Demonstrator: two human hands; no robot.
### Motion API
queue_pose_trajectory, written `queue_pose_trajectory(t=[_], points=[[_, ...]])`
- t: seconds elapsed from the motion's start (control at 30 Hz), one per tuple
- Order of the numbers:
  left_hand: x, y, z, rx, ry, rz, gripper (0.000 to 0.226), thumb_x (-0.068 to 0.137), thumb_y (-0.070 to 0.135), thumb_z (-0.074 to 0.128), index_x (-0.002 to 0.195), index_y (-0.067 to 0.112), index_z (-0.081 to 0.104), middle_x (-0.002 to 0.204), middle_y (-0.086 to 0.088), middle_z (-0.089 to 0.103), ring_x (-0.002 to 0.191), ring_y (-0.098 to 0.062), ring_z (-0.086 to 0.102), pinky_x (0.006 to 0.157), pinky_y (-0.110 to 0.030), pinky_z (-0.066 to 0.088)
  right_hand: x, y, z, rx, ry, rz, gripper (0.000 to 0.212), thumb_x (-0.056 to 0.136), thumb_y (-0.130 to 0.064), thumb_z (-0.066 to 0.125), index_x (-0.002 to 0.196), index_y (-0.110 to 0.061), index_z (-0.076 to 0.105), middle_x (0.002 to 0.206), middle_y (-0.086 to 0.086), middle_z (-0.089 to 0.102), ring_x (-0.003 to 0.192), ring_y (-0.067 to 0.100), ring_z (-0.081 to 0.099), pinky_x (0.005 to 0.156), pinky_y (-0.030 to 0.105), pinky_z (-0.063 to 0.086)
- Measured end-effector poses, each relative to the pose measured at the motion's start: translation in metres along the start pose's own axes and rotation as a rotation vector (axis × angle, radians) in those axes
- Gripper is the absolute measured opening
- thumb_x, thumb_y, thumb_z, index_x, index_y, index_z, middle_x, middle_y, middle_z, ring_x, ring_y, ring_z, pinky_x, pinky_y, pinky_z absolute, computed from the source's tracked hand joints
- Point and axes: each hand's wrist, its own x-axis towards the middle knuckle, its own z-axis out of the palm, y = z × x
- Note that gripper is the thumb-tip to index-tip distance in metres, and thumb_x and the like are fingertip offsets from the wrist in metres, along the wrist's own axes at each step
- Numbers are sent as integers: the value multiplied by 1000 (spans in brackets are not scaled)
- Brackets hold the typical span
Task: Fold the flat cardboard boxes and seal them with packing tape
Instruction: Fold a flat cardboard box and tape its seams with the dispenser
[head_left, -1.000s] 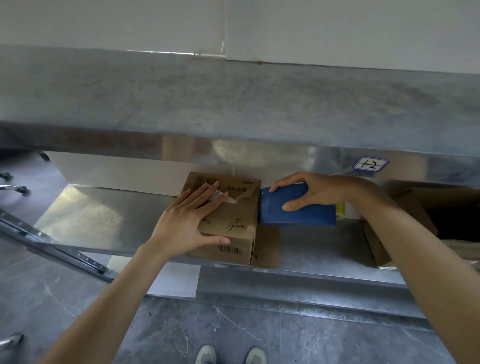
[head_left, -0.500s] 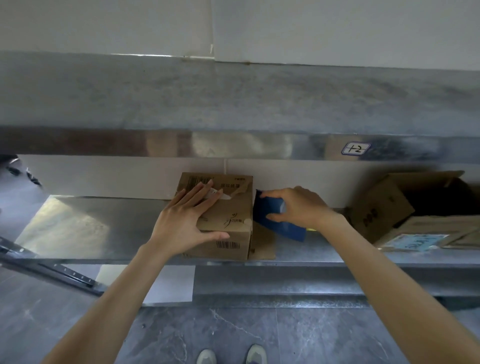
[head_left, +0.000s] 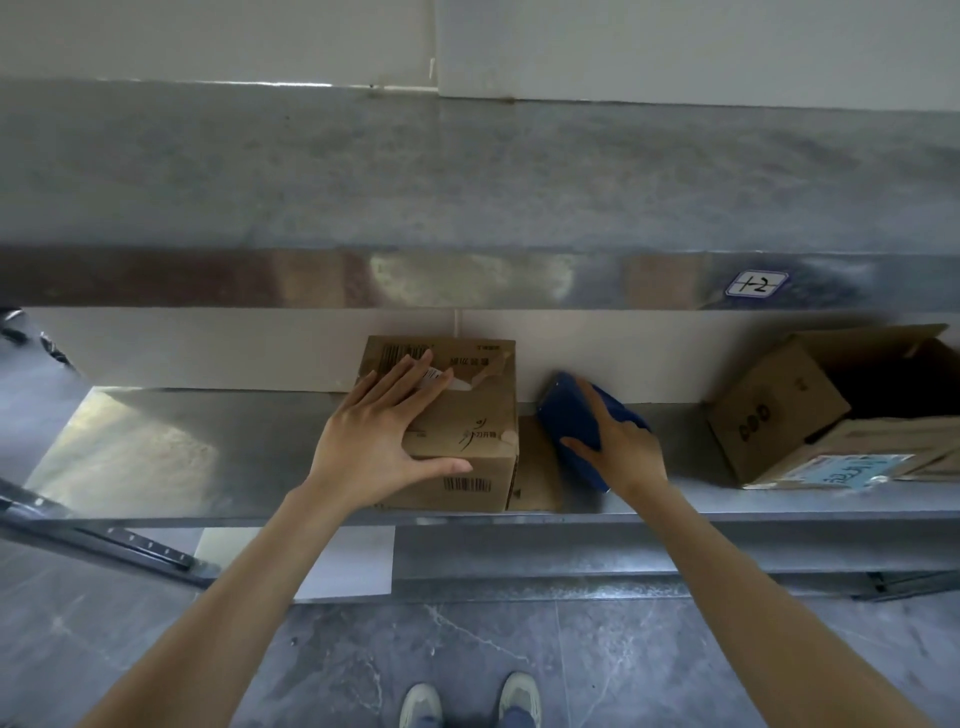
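A small closed cardboard box (head_left: 467, 415) with barcodes and a torn strip on top stands on the lower metal shelf (head_left: 208, 452). My left hand (head_left: 374, 436) rests flat on its top, fingers straight, thumb along the front upper edge. Right of the box, my right hand (head_left: 623, 447) grips a blue oblong object (head_left: 571, 415), tilted, with its lower end near the shelf surface. What the blue object is cannot be told. A brown cardboard flap (head_left: 535, 467) lies between it and the box.
An open cardboard box (head_left: 769, 415) with a blue-labelled item inside lies at the shelf's right end. An upper shelf edge carries a small label (head_left: 756, 284). A white sheet (head_left: 343, 566) sits below the shelf, and my shoes (head_left: 467, 701) stand on the grey floor.
My right hand has swung the blue object away from the box's right side, tilting it down toward the shelf. My left hand has stayed on the box top.
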Motion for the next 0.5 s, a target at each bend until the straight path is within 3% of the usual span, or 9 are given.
queue_pose_trajectory(t=[0.13, 0.4, 0.5], points=[[0, 1, -2, -20, -9, -9, 108, 66, 101, 27, 156, 43, 18, 165, 17, 7, 152, -5, 9, 123, -31, 7, -4, 0, 6, 38, 7, 22, 88, 95, -57, 50, 155, -36, -10, 121, 17, 65, 85, 30, 67, 60, 35, 53], [-2, 5, -6, -92, 24, -38, 104, 61, 98, 43, 146, 40, 35, 164, 19, 17, 148, -2, 17, 121, -30, 12, -9, -8, -8, 57, 102, 29, 71, 96, -62, 34, 156, -37, 7, 137, 16, 50, 117, 37, 54, 85, 44, 53], [-1, 5, -5, -99, 28, -32, 105, 61, 99, 41, 147, 38, 36, 164, 17, 18, 150, -5, 19, 122, -33, 14, -13, -34, -29, 297, 177, -80, 65, 96, -60, 36, 154, -34, 20, 138, 10, 48, 122, 31, 50, 95, 43, 48]])
